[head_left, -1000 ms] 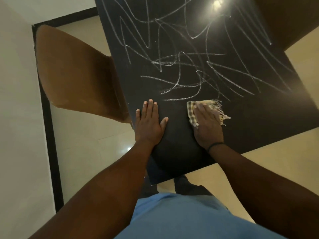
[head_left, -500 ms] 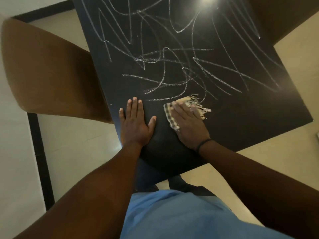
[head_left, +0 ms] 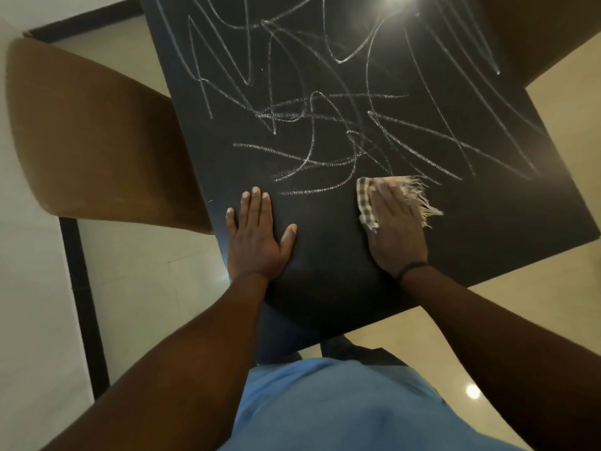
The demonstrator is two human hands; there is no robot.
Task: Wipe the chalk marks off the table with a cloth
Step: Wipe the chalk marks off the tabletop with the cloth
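Two hands lie flat on a dark table [head_left: 487,229] seen from above, at the corner nearest the person. Furthest left, a brown chair [head_left: 97,141] stands beside the table's left edge on a pale tiled floor [head_left: 146,271]. Next comes the left hand [head_left: 257,236], palm down on bare tabletop near that edge, fingers straight and together, thumb spread, holding nothing. The hands are well apart. To the right, the right hand [head_left: 395,229] presses flat with straight fingers on a small checked cloth [head_left: 366,206], whose frayed fringe sticks out past the fingers on the right side. A dark band [head_left: 411,268] circles the right wrist. White chalk marks [head_left: 325,125] scrawl across the table beyond both hands; the nearest strokes end just beside the cloth's far edge. At the bottom, a blue shirt [head_left: 325,405] fills the centre of the view.
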